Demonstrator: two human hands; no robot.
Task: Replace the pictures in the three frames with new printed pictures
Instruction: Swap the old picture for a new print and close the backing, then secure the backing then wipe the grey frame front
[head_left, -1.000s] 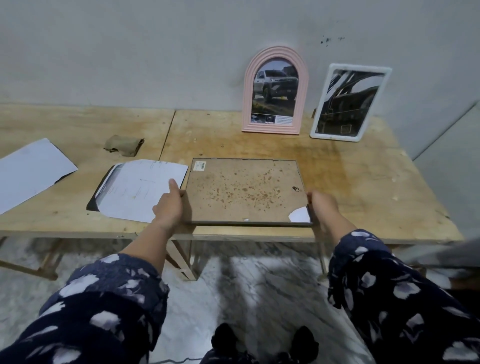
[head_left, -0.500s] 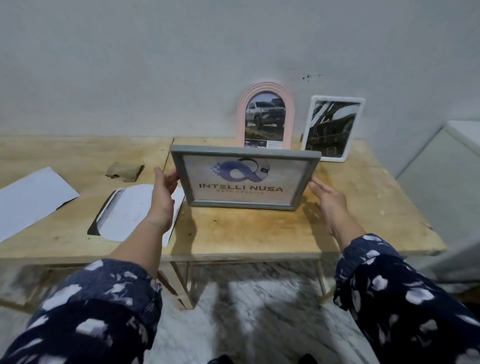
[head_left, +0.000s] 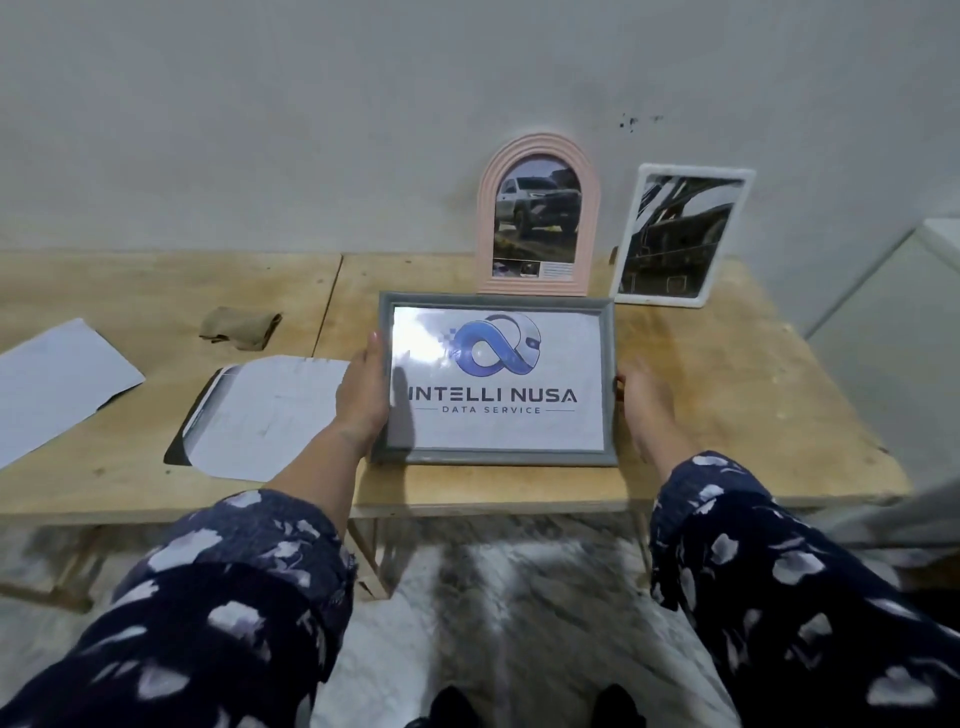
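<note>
The grey frame (head_left: 497, 379) is held face-up toward the camera at the front edge of the bench (head_left: 753, 395), just in front of the pink arched frame (head_left: 538, 214). Its printed logo sheet (head_left: 498, 382) sits squarely behind the glass, which suggests the frame is presented this way for inspection of the fit.

The left hand (head_left: 363, 395) grips the frame's left edge, with the palm against the rim and the fingers wrapped behind it. The right hand (head_left: 641, 400) holds the right edge in the same manner (its fingertips are hidden behind the frame). A two-sided hold keeps the glass level and off the print.

The pink arched frame and the white frame (head_left: 681, 235) lean against the wall at the bench's rear edge, each showing a vehicle picture; both appear finished, so they are parked clear of the work zone.

Loose sheets (head_left: 265, 415) lie left of the grey frame, with a further sheet (head_left: 57, 384) at the left edge and a folded cloth (head_left: 240, 327) behind them, likely discards kept within reach.
</note>
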